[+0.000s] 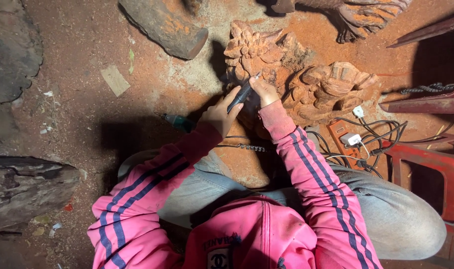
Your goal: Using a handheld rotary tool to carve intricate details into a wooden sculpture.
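The near part of the wood carving (297, 79) is hidden behind the right hand (263, 90) and its sleeve. Above the carving, a second carved piece (356, 15) is cut off by the top edge. The tool (242, 93) tip is too small to make out.

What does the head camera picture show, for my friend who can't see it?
Both hands, left hand and right hand, grip a dark rotary tool against a reddish wood carving. Sawdust covers the floor; cables lie nearby.
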